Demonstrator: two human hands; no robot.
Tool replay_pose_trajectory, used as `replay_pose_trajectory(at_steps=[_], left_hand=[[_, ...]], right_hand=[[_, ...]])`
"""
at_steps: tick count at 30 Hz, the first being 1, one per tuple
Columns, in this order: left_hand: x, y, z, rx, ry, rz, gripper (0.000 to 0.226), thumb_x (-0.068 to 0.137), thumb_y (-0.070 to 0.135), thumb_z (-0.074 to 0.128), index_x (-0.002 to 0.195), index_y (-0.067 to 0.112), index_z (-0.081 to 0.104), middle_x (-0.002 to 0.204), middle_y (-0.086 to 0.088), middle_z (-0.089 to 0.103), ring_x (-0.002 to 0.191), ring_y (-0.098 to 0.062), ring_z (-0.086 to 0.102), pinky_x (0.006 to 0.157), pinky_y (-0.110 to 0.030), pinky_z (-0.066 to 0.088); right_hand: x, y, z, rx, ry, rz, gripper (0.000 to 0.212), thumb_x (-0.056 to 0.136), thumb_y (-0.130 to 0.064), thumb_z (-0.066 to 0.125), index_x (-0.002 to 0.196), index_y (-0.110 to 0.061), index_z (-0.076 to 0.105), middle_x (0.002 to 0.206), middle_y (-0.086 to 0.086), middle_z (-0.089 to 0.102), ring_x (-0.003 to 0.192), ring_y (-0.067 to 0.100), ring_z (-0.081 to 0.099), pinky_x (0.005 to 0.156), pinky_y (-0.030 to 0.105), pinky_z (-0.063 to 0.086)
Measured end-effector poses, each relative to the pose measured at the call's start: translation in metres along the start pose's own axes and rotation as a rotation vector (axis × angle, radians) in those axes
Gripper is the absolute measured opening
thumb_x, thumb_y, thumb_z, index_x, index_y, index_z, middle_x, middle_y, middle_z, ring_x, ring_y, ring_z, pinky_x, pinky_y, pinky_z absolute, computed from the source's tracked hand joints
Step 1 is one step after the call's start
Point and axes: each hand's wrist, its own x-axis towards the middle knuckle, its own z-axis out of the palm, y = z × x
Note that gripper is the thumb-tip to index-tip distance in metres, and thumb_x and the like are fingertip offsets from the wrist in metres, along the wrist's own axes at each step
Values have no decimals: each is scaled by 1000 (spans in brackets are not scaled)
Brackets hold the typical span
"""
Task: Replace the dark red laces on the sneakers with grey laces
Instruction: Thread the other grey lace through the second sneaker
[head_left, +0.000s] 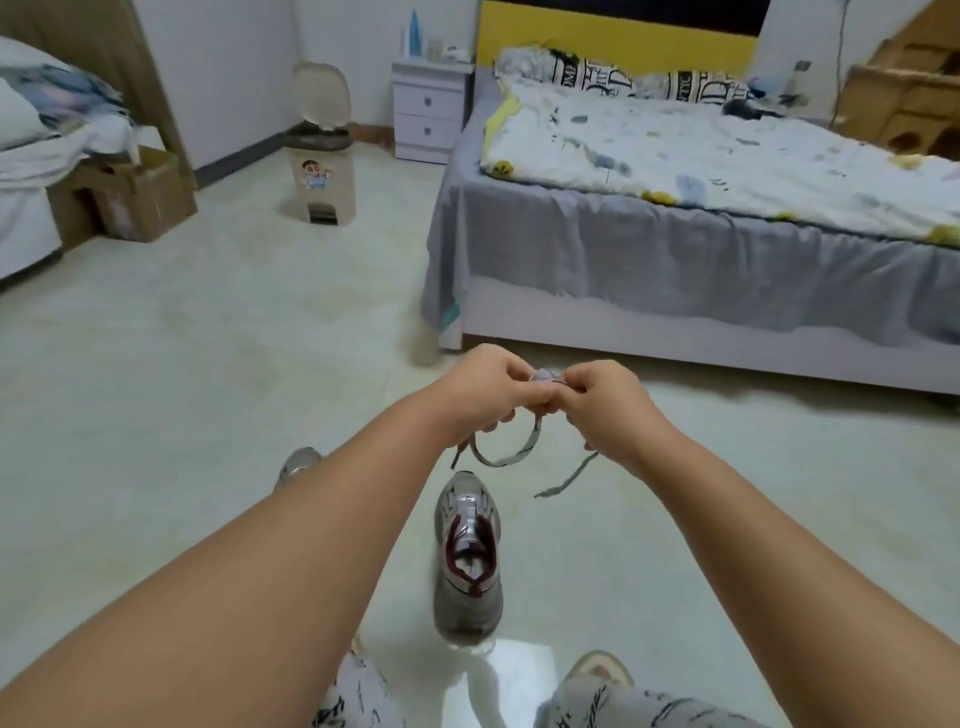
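Pale floor (208, 364) is lying open to the left of both forearms and ahead of the hands, reaching back to a pedal bin (322, 150) and a cardboard box (140, 195). On the right, a bed (701, 260) is closing off that side, its grey sheet hanging near the floor. Below the raised hands, a silver sneaker (467, 556) is standing between the forearms, and a second sneaker (297, 464) is showing partly behind the left forearm. The grey lace (506, 457) is dangling over the gap above the sneaker.

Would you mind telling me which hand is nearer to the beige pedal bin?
Left. The left hand is on the pedal bin's side; the right hand is further right, towards the bed.
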Motion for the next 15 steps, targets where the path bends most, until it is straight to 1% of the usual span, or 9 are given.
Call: replay_pose_trajectory(at_steps=[1, 3, 5, 7, 9, 11, 13, 15], left_hand=[[4, -3, -1, 51, -2, -16, 21, 84, 30, 65, 77, 10, 71, 66, 2, 62, 56, -14, 37, 46, -21, 30], [11, -10, -7, 156, -3, -66, 24, 87, 30, 63, 74, 10, 68, 64, 0, 59, 59, -17, 39, 47, -23, 31], [21, -18, -18, 165, 39, -117, 28, 91, 25, 56, 68, 11, 62, 60, 0, 52, 56, -16, 39, 47, -23, 31], [34, -26, -33, 50, 142, -175, 33, 93, 21, 51, 62, 10, 54, 56, -1, 45, 50, -13, 35, 44, -22, 27], [49, -36, -46, 30, 227, -202, 31, 94, 18, 49, 65, 8, 53, 60, -4, 46, 48, -13, 34, 43, -21, 26], [65, -47, -54, 78, 283, -207, 24, 94, 18, 48, 73, 8, 55, 64, -5, 49, 50, -14, 36, 44, -22, 26], [81, -62, -57, 94, 317, -222, 20, 93, 19, 49, 79, 8, 58, 64, -4, 50, 51, -15, 37, 45, -22, 27], [97, -83, -53, 154, 306, -251, 19, 92, 19, 51, 83, 6, 60, 64, -4, 52, 52, -16, 39, 45, -23, 28]], right_hand=[[4, 2, 2, -114, 5, -7, 28, 94, -26, 50, 68, -16, 59, 59, -3, 47, 61, 18, 45, 55, 29, 37], [9, 11, 6, -278, -74, 17, 32, 95, -30, 47, 67, -16, 55, 60, -2, 47, 59, 17, 45, 52, 28, 33], [13, 25, 9, -241, -211, 69, 35, 96, -27, 44, 64, -17, 53, 62, -1, 49, 59, 14, 46, 55, 26, 36], [18, 36, 12, -137, -298, 124, 35, 97, -22, 43, 65, -14, 54, 62, 1, 54, 56, 14, 48, 58, 25, 41], [29, 48, 16, -79, -333, 164, 32, 96, -19, 43, 68, -11, 57, 64, 2, 59, 55, 14, 52, 62, 26, 45], [42, 61, 24, -66, -386, 202, 31, 96, -18, 45, 71, -11, 61, 68, 2, 63, 60, 15, 56, 69, 28, 49], [57, 76, 36, -138, -450, 231, 31, 96, -22, 46, 72, -13, 64, 73, 1, 64, 67, 15, 57, 73, 30, 50], [74, 93, 51, -287, -503, 239, 31, 95, -28, 47, 75, -17, 67, 75, 1, 60, 70, 15, 55, 69, 27, 46]])
